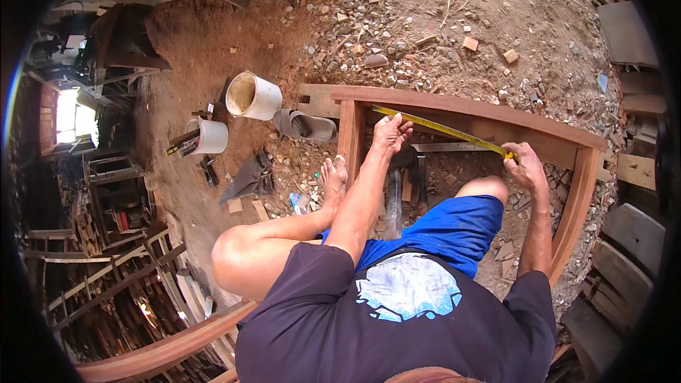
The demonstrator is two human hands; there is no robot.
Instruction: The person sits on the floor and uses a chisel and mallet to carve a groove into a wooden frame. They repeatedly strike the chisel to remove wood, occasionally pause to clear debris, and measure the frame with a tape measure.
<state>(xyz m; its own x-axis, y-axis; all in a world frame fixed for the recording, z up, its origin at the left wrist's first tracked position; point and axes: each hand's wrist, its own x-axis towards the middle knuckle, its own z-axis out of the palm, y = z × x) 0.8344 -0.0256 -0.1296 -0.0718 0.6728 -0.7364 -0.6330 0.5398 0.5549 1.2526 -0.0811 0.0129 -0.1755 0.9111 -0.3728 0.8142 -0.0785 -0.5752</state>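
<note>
A yellow tape measure is stretched along the inner side of a reddish wooden frame. My left hand pinches the tape near the frame's left post, fingers closed on it. My right hand is wrapped round the tape's other end, close to the right post; most of the tape's case is hidden in the palm. Between my legs, below the tape, lies a tool with a dark head and a grey handle, partly covered by my blue shorts.
Two white buckets stand at the left, the nearer one holding tools. A grey sandal and a grey triangular blade with a dark handle lie near my bare foot. Wood chips and stones litter the dirt floor; boards line the right side.
</note>
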